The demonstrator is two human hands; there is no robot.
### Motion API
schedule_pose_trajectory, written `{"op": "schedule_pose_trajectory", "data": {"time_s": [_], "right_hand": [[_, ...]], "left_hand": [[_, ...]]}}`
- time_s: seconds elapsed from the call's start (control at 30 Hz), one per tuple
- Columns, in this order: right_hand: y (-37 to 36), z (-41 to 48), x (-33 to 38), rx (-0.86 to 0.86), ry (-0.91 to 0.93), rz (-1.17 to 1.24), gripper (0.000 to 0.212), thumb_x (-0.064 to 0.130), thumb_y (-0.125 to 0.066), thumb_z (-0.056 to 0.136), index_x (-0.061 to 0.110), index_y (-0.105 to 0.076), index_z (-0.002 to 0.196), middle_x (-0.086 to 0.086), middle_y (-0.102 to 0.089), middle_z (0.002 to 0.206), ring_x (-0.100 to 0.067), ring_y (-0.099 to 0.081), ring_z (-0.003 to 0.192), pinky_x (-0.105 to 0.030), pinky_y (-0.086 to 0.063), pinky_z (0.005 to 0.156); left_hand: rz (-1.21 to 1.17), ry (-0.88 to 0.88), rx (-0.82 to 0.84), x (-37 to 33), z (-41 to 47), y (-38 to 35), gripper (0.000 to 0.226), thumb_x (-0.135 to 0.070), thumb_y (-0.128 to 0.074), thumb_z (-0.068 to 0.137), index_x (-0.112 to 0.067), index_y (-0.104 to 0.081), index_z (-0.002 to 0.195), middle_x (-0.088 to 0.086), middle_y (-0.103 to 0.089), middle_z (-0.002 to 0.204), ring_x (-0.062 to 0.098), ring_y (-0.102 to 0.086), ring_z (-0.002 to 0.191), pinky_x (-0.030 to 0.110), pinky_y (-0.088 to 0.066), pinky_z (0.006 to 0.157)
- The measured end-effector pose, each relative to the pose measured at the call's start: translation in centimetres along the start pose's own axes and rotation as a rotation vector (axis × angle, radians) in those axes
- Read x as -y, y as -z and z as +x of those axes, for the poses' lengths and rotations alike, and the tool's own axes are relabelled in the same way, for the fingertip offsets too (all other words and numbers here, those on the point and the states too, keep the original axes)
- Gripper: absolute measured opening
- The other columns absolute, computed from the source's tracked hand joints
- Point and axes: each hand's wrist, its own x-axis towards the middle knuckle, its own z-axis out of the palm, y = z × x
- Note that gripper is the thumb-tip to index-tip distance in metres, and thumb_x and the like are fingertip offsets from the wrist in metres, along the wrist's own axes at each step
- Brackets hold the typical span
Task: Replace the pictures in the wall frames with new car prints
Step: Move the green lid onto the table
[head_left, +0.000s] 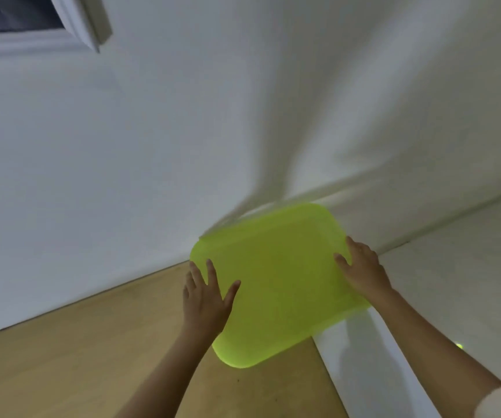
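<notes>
A green tray (276,285) sits tilted in front of the wall corner (300,188), above the wooden floor (92,357). The left hand (205,297) lies on the tray's left edge with fingers straight and spread. The right hand (362,270) rests on its right edge, thumb on top; I cannot tell whether its fingers curl around the rim.

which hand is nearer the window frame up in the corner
Left. The left hand presses the left edge of the green tray, below and right of the window frame; the right hand grips the opposite edge, farther away.
</notes>
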Motion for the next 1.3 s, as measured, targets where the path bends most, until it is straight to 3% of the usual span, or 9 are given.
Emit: {"op": "schedule_pose_trajectory", "data": {"time_s": [0.1,0.5,1.0,1.3], "right_hand": [[-1.1,0.1,-0.1,-0.074,-0.003,0.052,0.056,0.041,-0.039,0.095,0.015,-0.027,0.144,-0.014,-0.032,0.145,-0.031,-0.031,0.133,-0.045,-0.032,0.104],[-1.8,0.1,1.1,-0.174,-0.044,0.134,0.053,0.029,-0.045,0.094,0.007,-0.033,0.141,-0.018,-0.033,0.144,-0.035,-0.03,0.133,-0.046,-0.024,0.108],[-1.0,-0.2,1.0,-0.227,-0.107,0.291,0.055,0.03,-0.065,0.084,0.007,-0.049,0.132,-0.016,-0.047,0.136,-0.035,-0.034,0.128,-0.045,-0.026,0.105],[-1.1,0.5,0.2,-0.217,-0.116,0.476,0.057,0.032,-0.075,0.073,0.016,-0.056,0.125,-0.011,-0.057,0.127,-0.033,-0.048,0.12,-0.051,-0.038,0.102]], "left_hand": [[-0.121,0.023,0.0,-0.4,-0.3,-0.7,0.084,-0.061,-0.036,0.089,-0.014,0.0,0.149,0.027,0.006,0.152,0.037,-0.003,0.142,0.045,-0.025,0.11],[-0.474,0.106,-0.001,-0.7,0.1,-0.2,0.089,-0.048,-0.061,0.083,-0.016,-0.009,0.149,0.019,0.004,0.153,0.032,0.004,0.143,0.045,-0.018,0.112],[-0.578,0.137,-0.072,-0.1,0.0,-0.5,0.092,-0.044,-0.071,0.075,-0.017,-0.02,0.147,0.014,-0.005,0.155,0.026,-0.004,0.143,0.041,-0.02,0.112],[-0.566,0.136,-0.102,0.0,0.2,-0.7,0.091,-0.045,-0.071,0.075,-0.018,-0.022,0.147,0.014,-0.007,0.154,0.026,-0.006,0.143,0.039,-0.02,0.112]]}}
